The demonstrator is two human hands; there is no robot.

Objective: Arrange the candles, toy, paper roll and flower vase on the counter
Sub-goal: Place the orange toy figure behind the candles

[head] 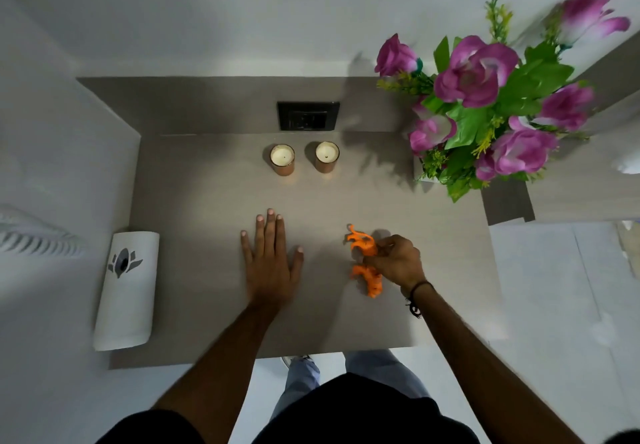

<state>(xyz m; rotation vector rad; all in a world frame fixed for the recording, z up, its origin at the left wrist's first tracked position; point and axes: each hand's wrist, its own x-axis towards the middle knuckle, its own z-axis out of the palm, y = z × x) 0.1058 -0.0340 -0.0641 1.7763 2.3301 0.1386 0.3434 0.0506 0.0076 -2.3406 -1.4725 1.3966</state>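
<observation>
Right hand point(394, 263) pinching orange toy point(363, 246), grip clamped on it, right of left hand point(270, 263). Left hand flat, fingers apart, on grey table point(194, 201). 2 candles point(283, 159) beyond it; white paper roll point(126, 291) lying far left; purple flower vase point(485, 104) far right.

2 candles point(282, 159), 2 toys point(363, 243), 1 roll point(126, 289), 1 vase point(423, 171)

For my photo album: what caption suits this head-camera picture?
Right hand grips orange toy, left hand flat on counter before two candles.
</observation>
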